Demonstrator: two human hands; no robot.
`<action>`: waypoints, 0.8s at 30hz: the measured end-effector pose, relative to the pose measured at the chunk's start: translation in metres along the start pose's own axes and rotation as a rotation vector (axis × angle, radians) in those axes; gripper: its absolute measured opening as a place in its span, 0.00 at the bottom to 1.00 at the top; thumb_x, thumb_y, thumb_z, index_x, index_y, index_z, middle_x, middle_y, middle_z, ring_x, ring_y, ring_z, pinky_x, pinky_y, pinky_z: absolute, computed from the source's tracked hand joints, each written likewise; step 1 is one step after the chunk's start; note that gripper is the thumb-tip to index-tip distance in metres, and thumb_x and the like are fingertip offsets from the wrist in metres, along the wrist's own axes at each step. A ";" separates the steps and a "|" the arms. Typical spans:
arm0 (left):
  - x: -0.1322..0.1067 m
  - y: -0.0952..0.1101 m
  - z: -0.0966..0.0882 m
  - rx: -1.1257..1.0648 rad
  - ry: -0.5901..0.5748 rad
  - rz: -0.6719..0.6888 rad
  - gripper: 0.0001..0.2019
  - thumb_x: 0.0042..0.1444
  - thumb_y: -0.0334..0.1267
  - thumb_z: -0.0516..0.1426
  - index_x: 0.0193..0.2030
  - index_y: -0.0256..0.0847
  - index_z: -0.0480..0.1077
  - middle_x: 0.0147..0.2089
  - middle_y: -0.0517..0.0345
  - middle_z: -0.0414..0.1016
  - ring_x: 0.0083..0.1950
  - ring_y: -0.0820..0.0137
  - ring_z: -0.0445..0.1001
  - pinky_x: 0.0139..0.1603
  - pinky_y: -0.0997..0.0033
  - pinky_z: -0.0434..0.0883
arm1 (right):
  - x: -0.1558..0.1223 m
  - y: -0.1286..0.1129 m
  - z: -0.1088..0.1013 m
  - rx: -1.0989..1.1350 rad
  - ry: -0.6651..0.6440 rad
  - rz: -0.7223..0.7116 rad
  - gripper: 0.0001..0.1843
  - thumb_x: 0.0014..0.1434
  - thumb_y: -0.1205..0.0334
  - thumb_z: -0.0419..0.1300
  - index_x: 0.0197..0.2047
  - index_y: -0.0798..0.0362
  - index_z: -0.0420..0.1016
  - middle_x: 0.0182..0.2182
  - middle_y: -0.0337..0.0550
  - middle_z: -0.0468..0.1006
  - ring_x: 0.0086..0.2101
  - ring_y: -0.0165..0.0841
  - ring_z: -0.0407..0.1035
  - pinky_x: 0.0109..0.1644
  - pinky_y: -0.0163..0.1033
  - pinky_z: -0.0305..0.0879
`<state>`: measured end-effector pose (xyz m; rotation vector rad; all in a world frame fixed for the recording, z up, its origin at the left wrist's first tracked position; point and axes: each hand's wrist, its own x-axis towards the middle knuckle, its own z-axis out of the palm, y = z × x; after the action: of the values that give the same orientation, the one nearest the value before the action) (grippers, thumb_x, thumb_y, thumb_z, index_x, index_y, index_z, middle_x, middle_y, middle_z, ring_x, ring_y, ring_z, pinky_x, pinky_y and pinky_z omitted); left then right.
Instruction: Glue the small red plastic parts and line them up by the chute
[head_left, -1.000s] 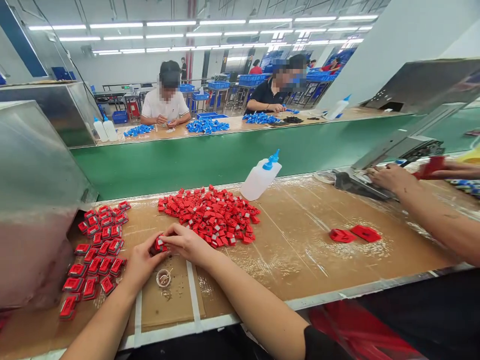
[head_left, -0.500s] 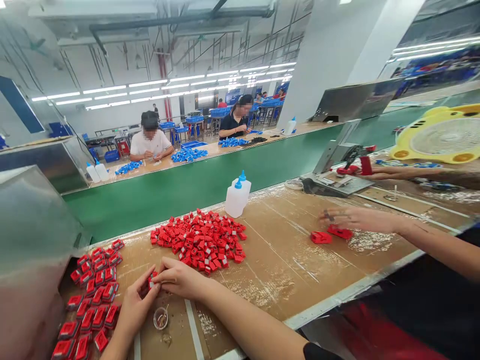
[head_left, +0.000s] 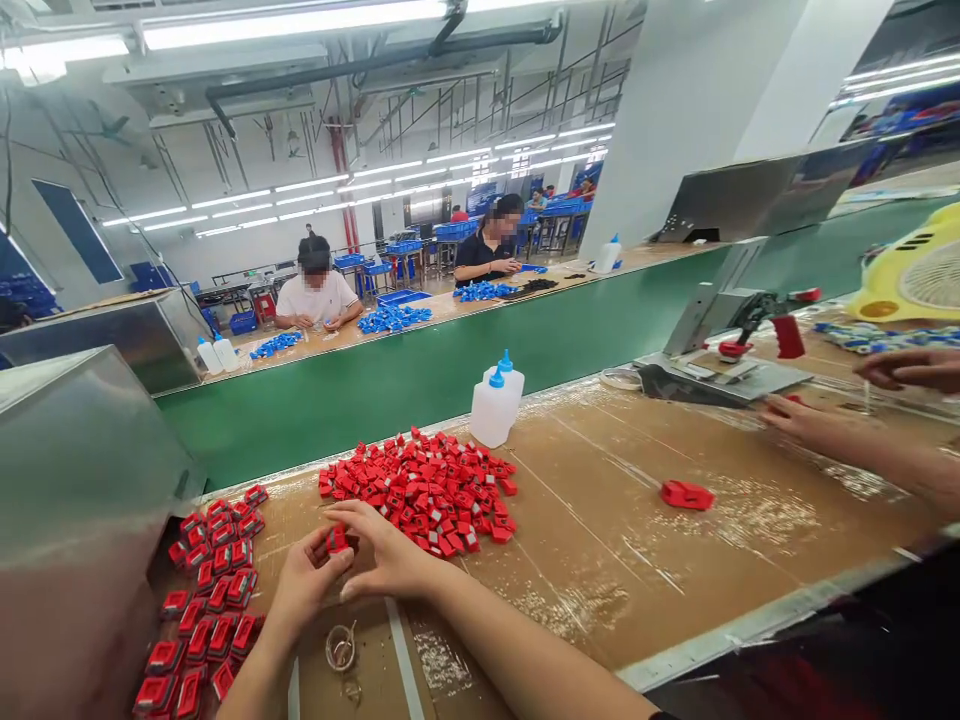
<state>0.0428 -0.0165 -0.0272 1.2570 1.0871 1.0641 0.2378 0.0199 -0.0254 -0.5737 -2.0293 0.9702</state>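
My left hand (head_left: 309,578) is closed on a small red plastic part (head_left: 337,539), pinched between thumb and fingers above the table's near edge. Close beside it, my right hand (head_left: 394,555) curves round the part with its thumb and fingers apart; whether a fingertip touches the part, I cannot tell. Just beyond my hands lies a big heap of small red plastic parts (head_left: 427,485). To the left, larger red parts with rectangular recesses (head_left: 199,637) stand in rows. A small round cup (head_left: 340,648) with a thin stick sits below my hands.
Two white bottles with blue caps (head_left: 493,412) stand behind the heap, by the green belt (head_left: 390,405). A red part (head_left: 687,495) lies to the right. A co-worker's hand (head_left: 814,425) is near a metal clamp press (head_left: 739,340). Two people sit across the belt.
My right hand's thumb and fingers have parted from their pinch at the red part. The co-worker's hand has moved toward the press, and one of two red parts there has left its spot.
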 end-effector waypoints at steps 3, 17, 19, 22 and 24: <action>-0.001 -0.001 0.015 0.011 0.012 0.094 0.24 0.50 0.43 0.70 0.54 0.37 0.78 0.51 0.44 0.83 0.53 0.54 0.80 0.58 0.56 0.76 | -0.002 0.000 0.005 0.149 -0.029 0.176 0.48 0.52 0.47 0.75 0.72 0.49 0.64 0.61 0.51 0.73 0.59 0.43 0.69 0.65 0.47 0.66; -0.001 -0.007 0.010 -0.058 0.018 0.145 0.22 0.50 0.41 0.70 0.52 0.35 0.80 0.43 0.50 0.82 0.44 0.61 0.79 0.48 0.65 0.76 | 0.004 0.014 0.012 0.019 -0.032 0.119 0.37 0.55 0.46 0.73 0.63 0.51 0.70 0.51 0.48 0.78 0.49 0.39 0.74 0.54 0.42 0.72; -0.002 -0.002 0.008 -0.040 0.028 0.161 0.22 0.50 0.43 0.72 0.50 0.35 0.81 0.42 0.50 0.82 0.43 0.61 0.79 0.47 0.65 0.76 | 0.002 0.009 0.004 -0.137 -0.063 -0.048 0.43 0.53 0.46 0.75 0.67 0.49 0.68 0.61 0.55 0.72 0.59 0.44 0.69 0.63 0.48 0.69; -0.012 0.008 0.013 -0.070 0.008 0.163 0.21 0.48 0.45 0.73 0.47 0.35 0.82 0.40 0.51 0.83 0.41 0.63 0.79 0.45 0.67 0.76 | -0.002 -0.006 -0.006 -0.402 -0.020 -0.278 0.32 0.62 0.52 0.70 0.66 0.47 0.70 0.58 0.55 0.73 0.57 0.42 0.70 0.61 0.48 0.71; -0.023 0.017 0.021 -0.120 -0.002 0.118 0.23 0.44 0.45 0.75 0.46 0.35 0.82 0.41 0.50 0.84 0.42 0.62 0.81 0.47 0.66 0.76 | -0.007 -0.021 -0.010 -0.536 0.054 -0.376 0.26 0.66 0.56 0.67 0.65 0.47 0.71 0.52 0.54 0.76 0.52 0.41 0.72 0.56 0.48 0.73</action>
<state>0.0598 -0.0419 -0.0095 1.2375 0.9419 1.1995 0.2487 0.0071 -0.0077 -0.4569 -2.2433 0.1818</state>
